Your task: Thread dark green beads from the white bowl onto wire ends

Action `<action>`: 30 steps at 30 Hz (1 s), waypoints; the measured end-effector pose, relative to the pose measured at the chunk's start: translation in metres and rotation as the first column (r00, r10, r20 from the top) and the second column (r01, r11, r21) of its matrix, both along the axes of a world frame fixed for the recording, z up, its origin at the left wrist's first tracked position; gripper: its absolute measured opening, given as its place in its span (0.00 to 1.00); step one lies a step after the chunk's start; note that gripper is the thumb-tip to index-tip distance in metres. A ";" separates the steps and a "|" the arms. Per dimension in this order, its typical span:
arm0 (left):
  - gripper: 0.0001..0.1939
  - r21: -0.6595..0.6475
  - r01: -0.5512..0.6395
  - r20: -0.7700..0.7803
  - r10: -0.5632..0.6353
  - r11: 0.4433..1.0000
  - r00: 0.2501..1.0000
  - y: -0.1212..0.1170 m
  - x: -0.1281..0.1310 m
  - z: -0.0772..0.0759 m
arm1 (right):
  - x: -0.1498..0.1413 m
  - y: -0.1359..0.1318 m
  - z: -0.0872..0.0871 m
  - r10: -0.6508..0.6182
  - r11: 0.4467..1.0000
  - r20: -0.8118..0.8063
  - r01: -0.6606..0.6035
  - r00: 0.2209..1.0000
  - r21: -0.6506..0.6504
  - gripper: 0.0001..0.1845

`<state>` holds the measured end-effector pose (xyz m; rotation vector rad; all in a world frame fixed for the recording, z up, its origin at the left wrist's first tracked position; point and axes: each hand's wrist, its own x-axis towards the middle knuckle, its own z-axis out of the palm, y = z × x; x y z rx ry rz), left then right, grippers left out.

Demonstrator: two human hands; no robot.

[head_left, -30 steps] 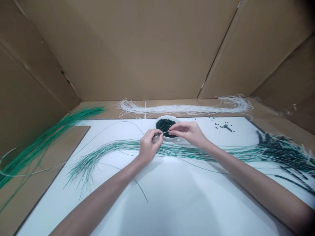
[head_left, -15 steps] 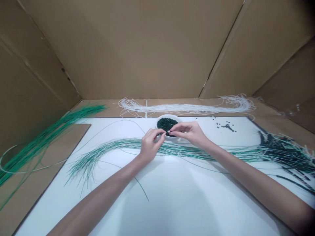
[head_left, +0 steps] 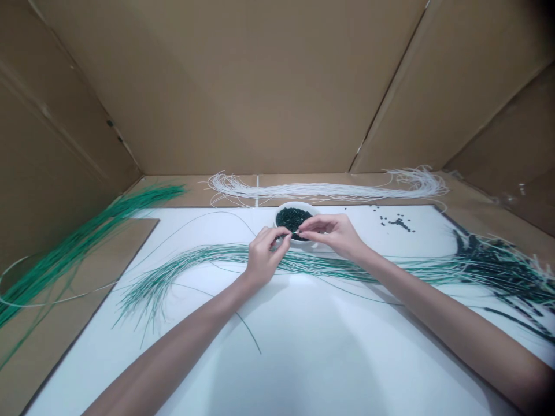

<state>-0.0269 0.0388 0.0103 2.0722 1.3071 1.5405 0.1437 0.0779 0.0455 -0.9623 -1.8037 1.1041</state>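
My left hand (head_left: pixel 262 257) pinches a thin strand (head_left: pixel 295 233) between thumb and forefinger; my right hand (head_left: pixel 340 236) has its fingertips closed at the strand's other visible end, anything more there too small to tell. Behind it sits the white bowl (head_left: pixel 275 217) of dark beads (head_left: pixel 291 218); farther, white strands (head_left: pixel 299 191).

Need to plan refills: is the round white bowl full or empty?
The bowl looks fairly full: small dark green beads cover most of its visible interior.
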 end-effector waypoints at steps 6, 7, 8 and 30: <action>0.05 0.001 0.005 0.002 -0.005 1.000 1.000 0.000 0.000 0.000 | 0.001 0.000 0.000 0.009 1.000 -0.007 -0.009 1.000 -0.012 0.12; 0.05 0.005 0.008 0.002 -0.008 1.000 1.000 0.000 0.000 0.000 | 0.001 0.000 0.000 0.014 1.000 -0.018 -0.014 1.000 -0.026 0.13; 0.05 0.007 0.010 0.003 -0.010 1.000 1.000 0.000 0.000 0.000 | 0.001 0.000 0.000 0.017 0.999 -0.028 -0.018 0.999 -0.038 0.13; 0.05 0.013 0.004 -0.013 -0.004 1.000 1.000 0.000 0.000 -0.001 | 0.001 0.000 0.001 0.039 0.999 0.007 -0.039 0.999 -0.020 0.11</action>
